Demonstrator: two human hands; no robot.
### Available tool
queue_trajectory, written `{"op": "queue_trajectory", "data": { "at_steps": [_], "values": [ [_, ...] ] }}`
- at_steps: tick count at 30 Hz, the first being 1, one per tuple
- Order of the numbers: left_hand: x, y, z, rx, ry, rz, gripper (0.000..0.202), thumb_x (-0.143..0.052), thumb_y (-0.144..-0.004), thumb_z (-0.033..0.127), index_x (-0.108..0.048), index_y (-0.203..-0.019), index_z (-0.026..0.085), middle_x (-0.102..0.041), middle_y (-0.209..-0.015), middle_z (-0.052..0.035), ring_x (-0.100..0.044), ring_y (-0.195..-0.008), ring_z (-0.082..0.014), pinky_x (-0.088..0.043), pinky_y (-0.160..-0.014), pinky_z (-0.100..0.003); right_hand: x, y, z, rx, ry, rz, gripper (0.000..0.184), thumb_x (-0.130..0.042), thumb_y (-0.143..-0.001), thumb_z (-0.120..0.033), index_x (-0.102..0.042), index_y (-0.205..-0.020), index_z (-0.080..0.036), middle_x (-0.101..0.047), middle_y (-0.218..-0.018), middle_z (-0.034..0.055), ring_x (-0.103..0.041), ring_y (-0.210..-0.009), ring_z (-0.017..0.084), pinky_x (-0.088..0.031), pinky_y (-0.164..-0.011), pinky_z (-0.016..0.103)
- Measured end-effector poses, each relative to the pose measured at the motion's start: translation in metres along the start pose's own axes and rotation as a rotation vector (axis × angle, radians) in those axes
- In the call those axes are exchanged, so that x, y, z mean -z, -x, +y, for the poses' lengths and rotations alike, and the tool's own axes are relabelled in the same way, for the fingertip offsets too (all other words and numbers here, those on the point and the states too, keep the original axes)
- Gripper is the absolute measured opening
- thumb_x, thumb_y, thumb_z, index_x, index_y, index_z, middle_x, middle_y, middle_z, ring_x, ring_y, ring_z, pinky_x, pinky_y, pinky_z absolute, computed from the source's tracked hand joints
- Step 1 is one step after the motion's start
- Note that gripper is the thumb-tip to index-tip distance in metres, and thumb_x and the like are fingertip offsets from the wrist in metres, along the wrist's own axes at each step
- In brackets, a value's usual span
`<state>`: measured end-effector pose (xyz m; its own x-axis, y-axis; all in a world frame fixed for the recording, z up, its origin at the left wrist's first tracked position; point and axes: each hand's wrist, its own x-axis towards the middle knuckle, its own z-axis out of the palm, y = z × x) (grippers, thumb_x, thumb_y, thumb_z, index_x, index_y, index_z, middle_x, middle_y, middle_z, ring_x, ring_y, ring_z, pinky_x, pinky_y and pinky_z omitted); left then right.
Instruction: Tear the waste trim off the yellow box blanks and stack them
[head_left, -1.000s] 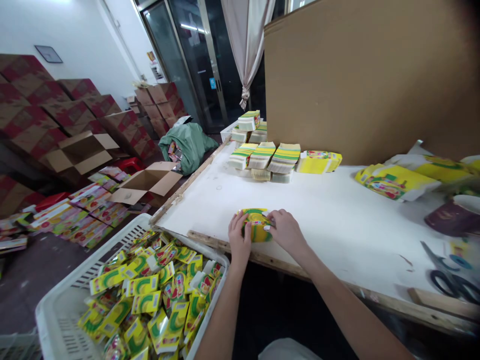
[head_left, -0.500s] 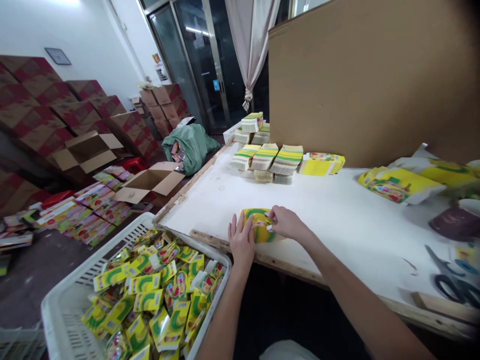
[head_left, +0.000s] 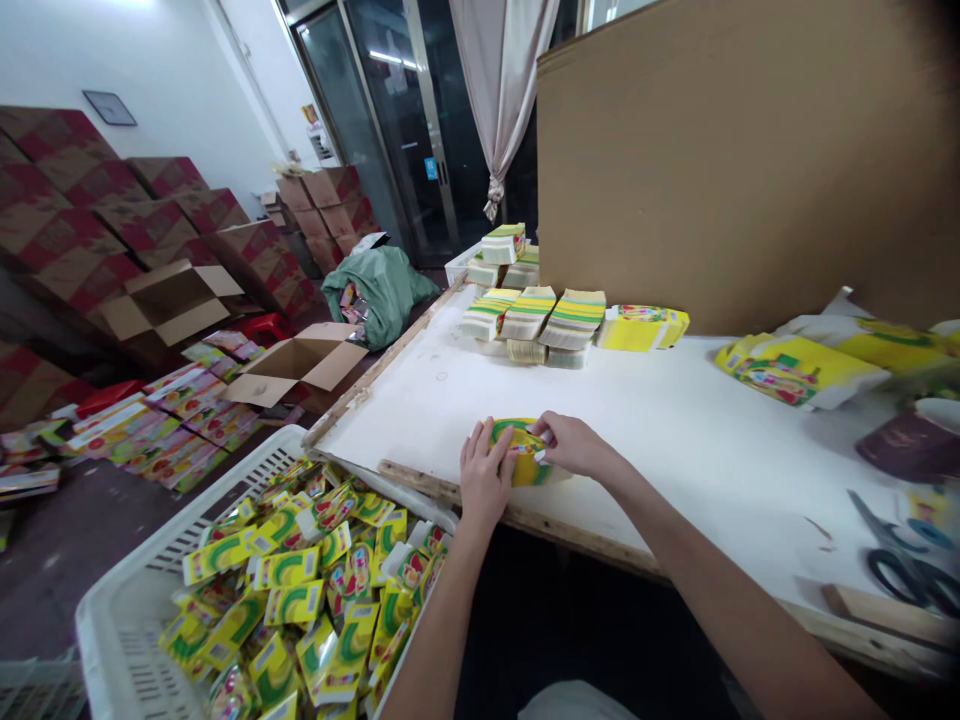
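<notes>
A flat yellow and green printed carton lies near the front edge of the white table. My left hand rests on its left part, fingers stretched out over the printed face. At the carton's right side, my right hand has its thumb and fingers pinched together on the edge; the fingertips partly hide what is between them. Beside my left forearm stands a white plastic basket heaped with small yellow packets.
Stacks of yellow cartons stand at the table's back, before a tall cardboard sheet. Right, there are yellow packages, a dark cup, scissors and a wooden block. Cardboard boxes cover the floor at left.
My left hand has slid slightly to the right over the carton, with its fingers less spread. My right hand keeps its pinch at the right edge.
</notes>
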<state>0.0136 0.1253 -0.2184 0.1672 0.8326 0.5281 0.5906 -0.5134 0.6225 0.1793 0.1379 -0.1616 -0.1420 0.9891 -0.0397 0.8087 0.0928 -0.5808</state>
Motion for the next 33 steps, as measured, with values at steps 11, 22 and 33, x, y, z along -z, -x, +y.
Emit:
{"op": "queue_trajectory", "data": {
  "at_steps": [11,22,33],
  "values": [
    [-0.006,0.005,0.004,0.029,0.057,0.062,0.034,-0.045,-0.082,0.029,-0.052,-0.115,0.03,-0.038,-0.134,-0.0022,-0.026,-0.127,-0.0228,-0.019,-0.103,-0.046,-0.009,0.009,-0.013,-0.087,-0.107,0.148,0.024,-0.062,-0.057,-0.014,-0.055,-0.08,-0.019,-0.06,-0.076,0.0003,-0.052,-0.065,0.012,-0.036,-0.057,0.022],
    [0.035,0.024,0.055,0.478,1.248,0.463,0.041,-0.034,-0.085,0.043,-0.049,-0.116,0.021,-0.043,-0.13,-0.0082,-0.035,-0.122,-0.019,-0.031,-0.1,-0.036,-0.008,0.038,-0.007,0.035,-0.414,0.197,0.01,-0.056,-0.058,-0.016,-0.052,-0.067,-0.019,-0.049,-0.059,-0.0045,-0.043,-0.051,0.009,-0.034,-0.05,0.022],
    [0.036,0.038,0.056,0.636,1.864,0.35,0.051,-0.026,-0.086,0.048,-0.054,-0.113,0.014,-0.043,-0.13,-0.0073,-0.036,-0.122,-0.0179,-0.033,-0.101,-0.032,-0.019,0.067,0.0,-0.012,-0.961,0.393,0.016,-0.065,-0.057,-0.022,-0.057,-0.07,-0.018,-0.052,-0.06,-0.003,-0.045,-0.056,0.01,-0.037,-0.053,0.024]
  ]
}}
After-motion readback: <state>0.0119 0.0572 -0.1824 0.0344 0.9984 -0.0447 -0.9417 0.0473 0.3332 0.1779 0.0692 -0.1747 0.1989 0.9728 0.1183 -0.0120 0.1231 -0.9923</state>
